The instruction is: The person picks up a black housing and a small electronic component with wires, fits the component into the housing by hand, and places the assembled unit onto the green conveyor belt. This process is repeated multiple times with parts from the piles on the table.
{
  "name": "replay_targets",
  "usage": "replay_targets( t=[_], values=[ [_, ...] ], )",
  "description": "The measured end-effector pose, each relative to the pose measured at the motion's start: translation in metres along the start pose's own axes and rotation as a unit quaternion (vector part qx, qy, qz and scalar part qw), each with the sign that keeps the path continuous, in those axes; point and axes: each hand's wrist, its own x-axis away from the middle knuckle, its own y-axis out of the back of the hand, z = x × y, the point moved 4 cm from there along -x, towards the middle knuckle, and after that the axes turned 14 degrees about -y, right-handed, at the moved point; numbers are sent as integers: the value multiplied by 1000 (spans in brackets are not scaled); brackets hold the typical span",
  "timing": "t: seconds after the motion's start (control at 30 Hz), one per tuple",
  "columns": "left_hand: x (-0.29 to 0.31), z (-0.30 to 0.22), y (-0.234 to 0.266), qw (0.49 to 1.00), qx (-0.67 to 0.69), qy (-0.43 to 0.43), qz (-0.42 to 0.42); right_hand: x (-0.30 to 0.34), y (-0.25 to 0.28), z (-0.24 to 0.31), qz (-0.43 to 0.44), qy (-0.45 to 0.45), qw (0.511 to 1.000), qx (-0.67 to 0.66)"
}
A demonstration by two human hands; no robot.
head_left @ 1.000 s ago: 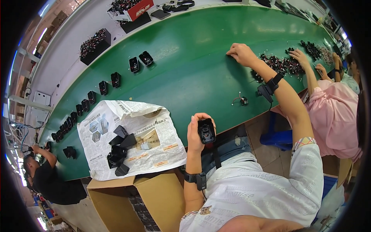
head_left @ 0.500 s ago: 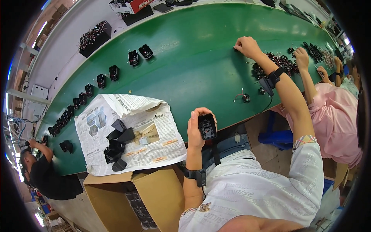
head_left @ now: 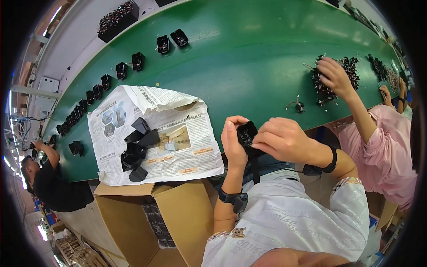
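Note:
My left hand (head_left: pixel 234 144) is wrapped around a small black plastic housing (head_left: pixel 246 132), its open side facing up, just off the table's near edge. Thumb and fingers of my right hand (head_left: pixel 284 139) are pinched together at the housing's right side; anything between those fingertips is hidden. To the left, several loose black plastic shells (head_left: pixel 132 156) lie in a heap on a spread newspaper (head_left: pixel 205 165). A small wired black part (head_left: pixel 300 107) rests on the green table beyond my right hand.
Black housings (head_left: pixel 121 70) stand in a curved line along the table's far left. A co-worker's hand (head_left: pixel 334 79) is over a pile of wired parts (head_left: pixel 351 71) at right. An open cardboard box (head_left: pixel 184 222) stands below the newspaper. Another person (head_left: pixel 60 187) works at far left.
My right hand has come back from the far part of the table to the housing in my left hand. The co-worker's hand has moved over the wired pile. The whole view has shifted slightly.

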Motion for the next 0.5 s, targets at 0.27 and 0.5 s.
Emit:
replay_targets(
  t=[0.27, 0.5],
  values=[
    [-6, -6, -3, 998, 53, 21, -23, 3, -13, -8, -22, -34, 990, -134],
    [-11, -13, -8, 998, 39, 35, -32, 13, -27, -10, -62, -172, 945, -271]
  ],
)
